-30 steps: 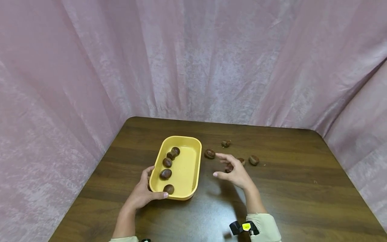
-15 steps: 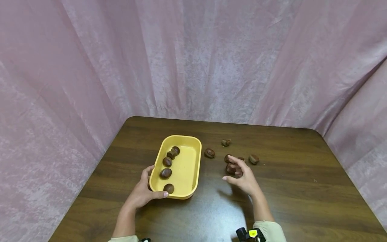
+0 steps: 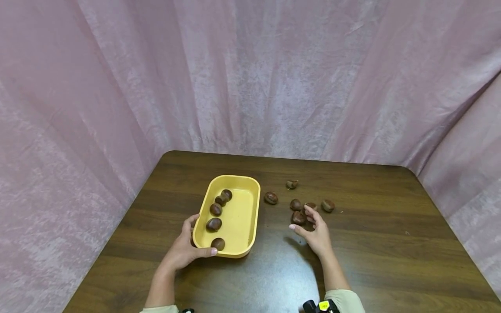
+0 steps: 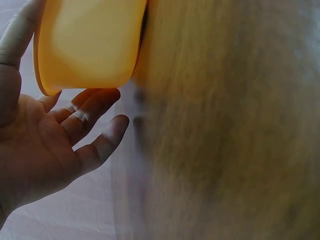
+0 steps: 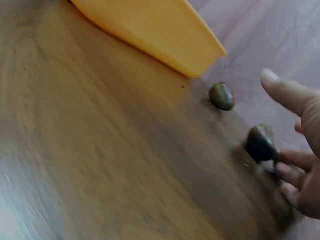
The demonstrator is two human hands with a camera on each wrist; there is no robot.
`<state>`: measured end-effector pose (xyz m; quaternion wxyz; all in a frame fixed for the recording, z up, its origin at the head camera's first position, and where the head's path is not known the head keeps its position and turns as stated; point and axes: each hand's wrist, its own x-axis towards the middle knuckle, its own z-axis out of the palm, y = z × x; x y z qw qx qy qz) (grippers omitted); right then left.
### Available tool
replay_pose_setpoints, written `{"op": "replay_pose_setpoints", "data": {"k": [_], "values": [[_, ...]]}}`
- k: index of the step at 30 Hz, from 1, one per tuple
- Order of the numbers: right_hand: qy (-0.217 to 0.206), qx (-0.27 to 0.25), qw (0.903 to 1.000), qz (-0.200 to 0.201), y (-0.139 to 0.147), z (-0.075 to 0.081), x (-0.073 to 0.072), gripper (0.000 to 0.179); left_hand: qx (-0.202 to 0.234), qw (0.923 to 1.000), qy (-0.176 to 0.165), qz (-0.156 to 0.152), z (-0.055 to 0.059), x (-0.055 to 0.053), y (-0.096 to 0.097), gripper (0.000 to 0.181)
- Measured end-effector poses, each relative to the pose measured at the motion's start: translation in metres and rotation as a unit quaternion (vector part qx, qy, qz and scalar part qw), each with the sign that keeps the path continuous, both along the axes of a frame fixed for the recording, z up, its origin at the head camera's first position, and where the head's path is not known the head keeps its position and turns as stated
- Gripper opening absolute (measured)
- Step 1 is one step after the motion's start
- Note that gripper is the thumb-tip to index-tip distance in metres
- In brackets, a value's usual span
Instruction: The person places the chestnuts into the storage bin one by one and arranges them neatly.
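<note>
A yellow plastic tray (image 3: 242, 217) rests on the table with several brown chestnuts (image 3: 214, 224) inside, lined along its left side. My left hand (image 3: 183, 248) grips the tray's near left corner, thumb over the rim (image 4: 90, 86) and fingers along the outside. To the right, my right hand (image 3: 318, 234) reaches over a cluster of loose chestnuts (image 3: 298, 218), thumb and fingers spread apart. In the right wrist view its lower fingers (image 5: 295, 159) come close to a dark chestnut (image 5: 261, 143); whether they touch it is hard to tell.
Other chestnuts lie loose on the brown wooden table (image 3: 391, 243): one beside the tray (image 3: 271, 198), one farther back (image 3: 292, 184) and one to the right (image 3: 328, 205). Pink curtains (image 3: 250, 78) hang behind the table's far edge.
My right hand has moved right and back from beside the chestnut near the tray, then settled lower over the cluster, uncovering a chestnut there. The left hand and tray have stayed put.
</note>
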<state>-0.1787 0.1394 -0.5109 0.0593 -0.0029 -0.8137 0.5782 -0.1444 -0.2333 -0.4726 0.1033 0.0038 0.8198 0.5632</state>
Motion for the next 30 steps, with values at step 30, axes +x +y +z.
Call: {"op": "replay_pose_setpoints", "data": {"k": [30], "values": [[0.004, 0.11, 0.9901, -0.088, -0.019, 0.021, 0.0, 0.046, 0.014, 0.9999, 0.0, 0.004, -0.001, 0.001, 0.0, 0.11]]}}
